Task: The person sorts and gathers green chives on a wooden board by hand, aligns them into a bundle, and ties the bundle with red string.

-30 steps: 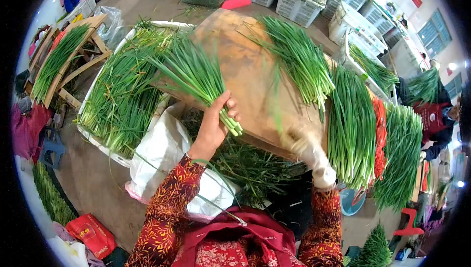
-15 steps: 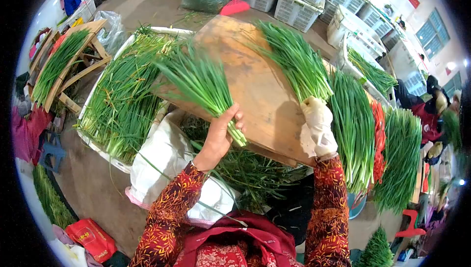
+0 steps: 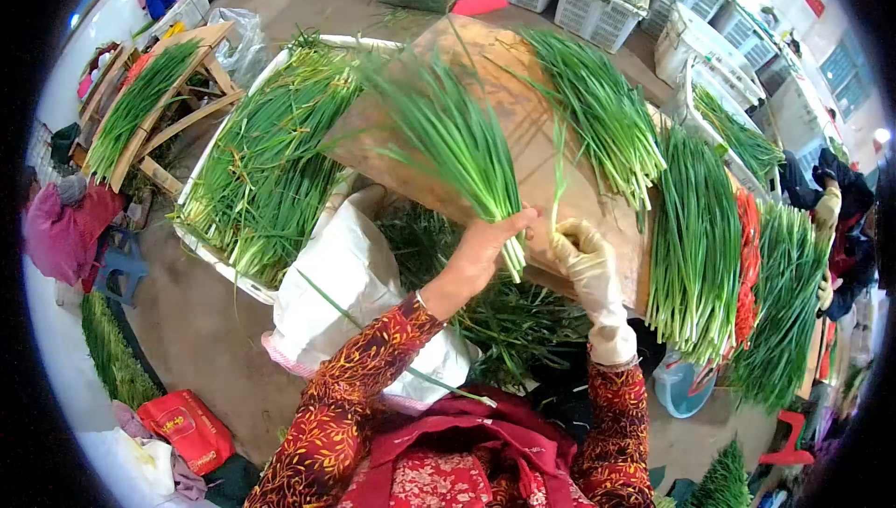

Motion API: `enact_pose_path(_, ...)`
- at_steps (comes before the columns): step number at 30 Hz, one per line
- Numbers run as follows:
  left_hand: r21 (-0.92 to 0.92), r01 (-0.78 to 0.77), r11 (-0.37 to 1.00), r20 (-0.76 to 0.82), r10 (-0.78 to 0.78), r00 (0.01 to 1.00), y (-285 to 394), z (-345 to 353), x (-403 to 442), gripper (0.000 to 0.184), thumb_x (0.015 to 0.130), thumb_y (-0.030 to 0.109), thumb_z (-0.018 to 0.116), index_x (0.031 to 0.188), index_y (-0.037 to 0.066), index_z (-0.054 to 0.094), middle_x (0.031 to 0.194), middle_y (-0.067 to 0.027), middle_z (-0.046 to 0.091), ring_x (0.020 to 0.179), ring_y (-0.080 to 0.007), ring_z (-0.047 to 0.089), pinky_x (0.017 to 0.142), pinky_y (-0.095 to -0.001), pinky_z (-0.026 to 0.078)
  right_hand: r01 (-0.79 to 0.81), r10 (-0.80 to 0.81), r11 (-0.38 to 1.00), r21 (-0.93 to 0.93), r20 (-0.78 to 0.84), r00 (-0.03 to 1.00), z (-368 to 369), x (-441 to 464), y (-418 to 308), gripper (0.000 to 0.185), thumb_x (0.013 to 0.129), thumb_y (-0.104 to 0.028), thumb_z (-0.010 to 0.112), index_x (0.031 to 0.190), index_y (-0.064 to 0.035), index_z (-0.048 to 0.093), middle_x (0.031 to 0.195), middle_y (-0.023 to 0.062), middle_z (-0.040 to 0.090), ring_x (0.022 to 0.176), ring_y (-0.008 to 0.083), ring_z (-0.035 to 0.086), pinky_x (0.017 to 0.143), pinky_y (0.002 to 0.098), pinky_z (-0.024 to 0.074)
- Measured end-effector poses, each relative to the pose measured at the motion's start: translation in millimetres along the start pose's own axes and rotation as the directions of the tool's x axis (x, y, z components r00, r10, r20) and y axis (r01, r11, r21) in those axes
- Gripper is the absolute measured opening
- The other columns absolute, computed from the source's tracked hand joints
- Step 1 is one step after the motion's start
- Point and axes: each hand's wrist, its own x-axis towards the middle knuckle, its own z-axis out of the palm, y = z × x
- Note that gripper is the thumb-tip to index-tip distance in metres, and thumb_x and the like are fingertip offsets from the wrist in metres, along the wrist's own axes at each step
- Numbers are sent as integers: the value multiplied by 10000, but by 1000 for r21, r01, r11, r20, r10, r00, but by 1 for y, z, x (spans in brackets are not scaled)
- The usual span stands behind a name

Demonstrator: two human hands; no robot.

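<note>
My left hand, bare, is wrapped round the pale lower ends of a bunch of garlic chives; the leaves fan up over the wooden board and blur at the tips. In a cream glove, my right hand pinches the base of a thin chive stalk just right of that bunch. On the board's right side lies a pile of chives, apart from both hands. Farther right sits another neat row of chives beside red ties.
A white tub heaped with loose chives stands left, by a white sack. Loose leaves lie below the board. A blue bucket is at lower right. Another person's gloved hand touches chives at far right. Crates stand behind.
My left hand has moved right with the bunch, closer to my right hand. My right hand has left the pile's base and now pinches a single stalk.
</note>
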Motion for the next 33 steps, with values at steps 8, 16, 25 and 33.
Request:
enact_pose_path(8,-85,74,994,115,-64,991,1,-12,-1,218,818,143,613,992,22,563,912,-36,611,837,-119,582,715,-257,496,168,-119,927,-335,160,980,10,-6,-8,208,790,-221,608,933,-69,601,782,130,622,723,273,615,636,334,473)
enact_pose_path(16,-60,76,995,67,-72,995,4,-24,4,172,836,183,591,923,41,547,817,-17,589,711,-101,560,597,-241,476,184,-482,687,-703,-251,839,-39,33,26,154,761,-156,649,876,-69,596,745,60,610,656,172,579,596,271,459)
enact_pose_path(25,-419,-119,900,49,154,987,28,-27,2,208,833,181,592,968,63,485,788,2,510,655,-87,482,600,-274,442,-77,41,982,-173,-206,978,-49,45,27,168,797,-224,630,841,-63,617,666,16,586,544,109,512,507,238,405)
enact_pose_path(33,-142,-74,987,-17,73,997,-3,-17,3,293,776,142,661,1025,45,540,930,-49,600,762,-111,576,643,-271,504,-212,136,913,349,228,964,19,7,-1,228,842,-276,587,874,-50,603,677,-24,560,498,42,407,468,176,332)
